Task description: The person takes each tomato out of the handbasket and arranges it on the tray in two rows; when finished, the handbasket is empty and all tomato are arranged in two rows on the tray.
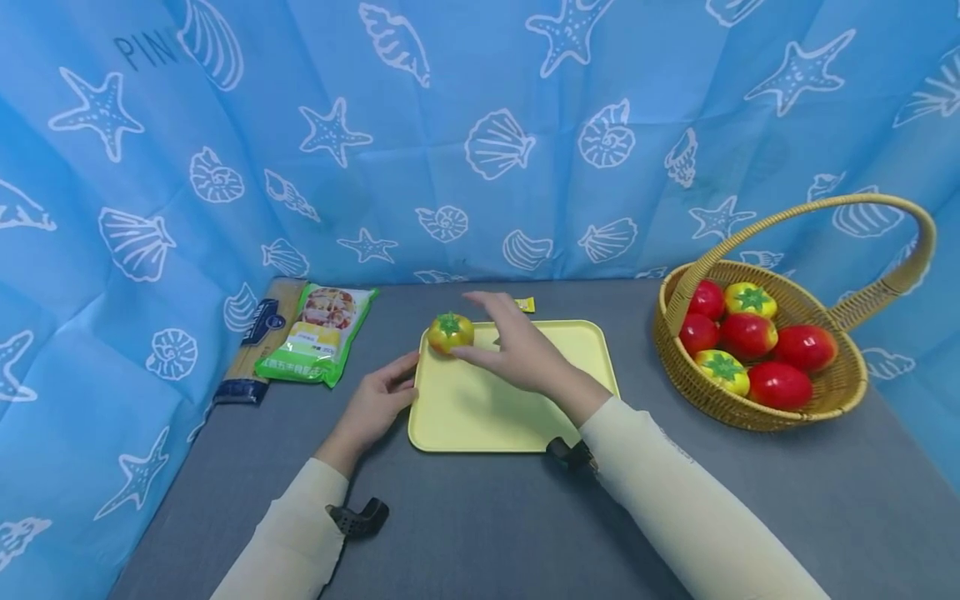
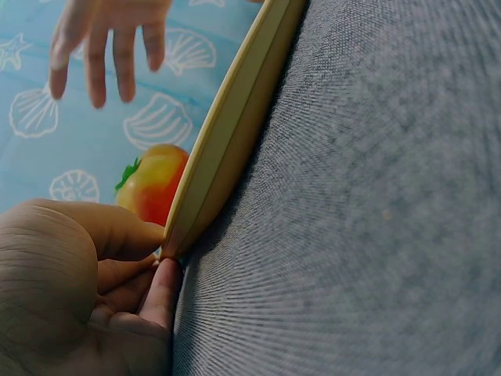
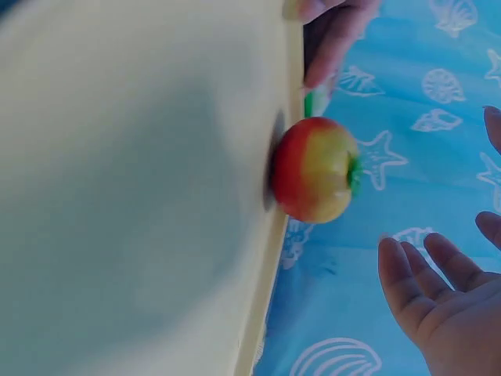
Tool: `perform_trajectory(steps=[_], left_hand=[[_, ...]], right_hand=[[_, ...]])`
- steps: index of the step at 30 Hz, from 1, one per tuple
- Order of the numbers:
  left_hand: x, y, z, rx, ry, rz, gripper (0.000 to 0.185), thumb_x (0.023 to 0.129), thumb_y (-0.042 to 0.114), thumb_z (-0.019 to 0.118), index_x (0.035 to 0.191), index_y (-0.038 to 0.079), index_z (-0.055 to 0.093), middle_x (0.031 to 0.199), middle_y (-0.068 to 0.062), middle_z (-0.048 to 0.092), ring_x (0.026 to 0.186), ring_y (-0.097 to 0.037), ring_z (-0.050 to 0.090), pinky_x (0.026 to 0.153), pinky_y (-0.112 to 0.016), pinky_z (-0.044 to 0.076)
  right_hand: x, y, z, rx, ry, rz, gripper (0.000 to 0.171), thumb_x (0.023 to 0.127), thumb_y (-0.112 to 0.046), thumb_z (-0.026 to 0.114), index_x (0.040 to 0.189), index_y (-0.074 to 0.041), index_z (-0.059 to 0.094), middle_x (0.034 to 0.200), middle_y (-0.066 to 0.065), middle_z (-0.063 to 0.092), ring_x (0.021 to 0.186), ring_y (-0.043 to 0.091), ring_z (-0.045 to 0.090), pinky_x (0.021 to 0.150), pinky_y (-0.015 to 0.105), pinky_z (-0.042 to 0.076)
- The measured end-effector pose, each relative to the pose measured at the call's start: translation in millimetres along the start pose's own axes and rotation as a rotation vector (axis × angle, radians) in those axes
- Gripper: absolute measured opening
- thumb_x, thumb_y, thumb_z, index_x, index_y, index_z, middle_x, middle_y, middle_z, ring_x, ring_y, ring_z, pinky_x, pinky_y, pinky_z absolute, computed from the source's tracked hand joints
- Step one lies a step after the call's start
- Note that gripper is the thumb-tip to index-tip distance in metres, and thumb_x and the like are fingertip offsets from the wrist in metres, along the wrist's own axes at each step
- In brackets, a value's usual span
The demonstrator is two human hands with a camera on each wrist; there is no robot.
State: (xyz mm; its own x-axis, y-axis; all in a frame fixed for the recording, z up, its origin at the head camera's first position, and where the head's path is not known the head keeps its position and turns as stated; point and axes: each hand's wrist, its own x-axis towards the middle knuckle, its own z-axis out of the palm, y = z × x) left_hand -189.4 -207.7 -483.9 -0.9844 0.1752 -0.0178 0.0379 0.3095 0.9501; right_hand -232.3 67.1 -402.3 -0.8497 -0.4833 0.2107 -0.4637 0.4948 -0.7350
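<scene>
Toy tomato [image 1: 451,332] sits in the yellow tray's [image 1: 480,417] far-left corner, just left of the right hand [image 1: 517,350], fingers spread, gripping nothing. Left hand [image 1: 375,404] pinches the tray's left edge.

Tomato [image 3: 313,170] sits on tray [image 3: 141,196] edge; right hand [image 3: 438,294] seemingly apart.

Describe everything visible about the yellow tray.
The yellow tray is a pale, smooth, plastic-looking rectangle with rounded corners and a low raised rim. It lies flat on the grey tabletop. A yellow-red tomato sits in its far left corner. The left hand pinches its left edge; the right hand hovers open above it.
</scene>
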Motion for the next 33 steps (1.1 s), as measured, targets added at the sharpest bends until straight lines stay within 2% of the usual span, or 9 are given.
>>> perform_trajectory(steps=[5, 12, 18, 23, 27, 31, 33], left_hand=[[0.3, -0.5, -0.2, -0.012, 0.001, 0.005, 0.061, 0.104, -0.003, 0.064, 0.163, 0.001, 0.048, 0.168, -0.013, 0.044, 0.15, -0.027, 0.046, 0.115, -0.033, 0.048], [0.3, 0.1, 0.1, -0.005, -0.001, 0.014, 0.061, 0.104, -0.002, 0.064, 0.163, 0.002, 0.048, 0.168, -0.013, 0.044, 0.15, -0.028, 0.047, 0.116, -0.035, 0.047], [0.0, -1.1, 0.0, 0.0, 0.002, 0.016, 0.061, 0.104, -0.003, 0.064, 0.163, 0.001, 0.048, 0.168, -0.014, 0.045, 0.149, -0.029, 0.048, 0.116, -0.036, 0.047], [-0.1, -0.9, -0.5, 0.002, -0.001, 0.009, 0.061, 0.104, -0.002, 0.064, 0.163, 0.001, 0.048, 0.167, -0.014, 0.045, 0.149, -0.028, 0.048, 0.116, -0.036, 0.047], [-0.1, -0.6, -1.3, -0.004, 0.006, 0.009, 0.061, 0.104, -0.003, 0.064, 0.163, 0.0, 0.048, 0.167, -0.015, 0.045, 0.149, -0.03, 0.048, 0.117, -0.037, 0.047], [0.1, -1.1, -1.8, 0.004, 0.005, 0.005, 0.061, 0.104, -0.002, 0.064, 0.163, 0.001, 0.048, 0.168, -0.013, 0.045, 0.15, -0.029, 0.047, 0.117, -0.037, 0.047], [0.2, -1.7, -1.8, 0.005, -0.003, 0.008, 0.061, 0.104, -0.002, 0.064, 0.163, 0.001, 0.047, 0.168, -0.014, 0.044, 0.15, -0.03, 0.047, 0.117, -0.037, 0.047]], right_hand=[[-22, -1, -9, 0.069, 0.008, -0.016, 0.078, 0.101, -0.041, 0.079, 0.165, -0.016, 0.043, 0.159, 0.007, 0.045, 0.138, 0.03, 0.05, 0.104, 0.056, 0.057], [-59, 2, -26, 0.09, 0.043, -0.04, 0.075, 0.1, -0.034, 0.082, 0.163, -0.017, 0.046, 0.157, 0.006, 0.048, 0.136, 0.028, 0.053, 0.1, 0.052, 0.058], [-89, 12, -43, 0.065, 0.118, -0.071, 0.072, 0.097, -0.025, 0.085, 0.159, -0.012, 0.051, 0.148, 0.009, 0.057, 0.132, 0.028, 0.057, 0.096, 0.052, 0.061], [-114, 24, -62, -0.001, 0.17, -0.102, 0.071, 0.093, -0.018, 0.088, 0.155, -0.011, 0.055, 0.144, 0.009, 0.061, 0.128, 0.028, 0.06, 0.093, 0.051, 0.063], [-126, 25, -83, -0.045, 0.21, -0.125, 0.077, 0.088, -0.013, 0.091, 0.156, -0.012, 0.054, 0.146, 0.007, 0.061, 0.129, 0.025, 0.06, 0.093, 0.038, 0.062], [-135, 19, -106, -0.047, 0.264, -0.152, 0.084, 0.082, -0.002, 0.092, 0.157, -0.009, 0.053, 0.149, 0.006, 0.06, 0.13, 0.021, 0.058, 0.096, 0.021, 0.056], [-140, 15, -118, -0.05, 0.287, -0.17, 0.088, 0.079, 0.004, 0.092, 0.157, -0.007, 0.053, 0.149, 0.006, 0.06, 0.131, 0.019, 0.057, 0.096, 0.017, 0.054]])
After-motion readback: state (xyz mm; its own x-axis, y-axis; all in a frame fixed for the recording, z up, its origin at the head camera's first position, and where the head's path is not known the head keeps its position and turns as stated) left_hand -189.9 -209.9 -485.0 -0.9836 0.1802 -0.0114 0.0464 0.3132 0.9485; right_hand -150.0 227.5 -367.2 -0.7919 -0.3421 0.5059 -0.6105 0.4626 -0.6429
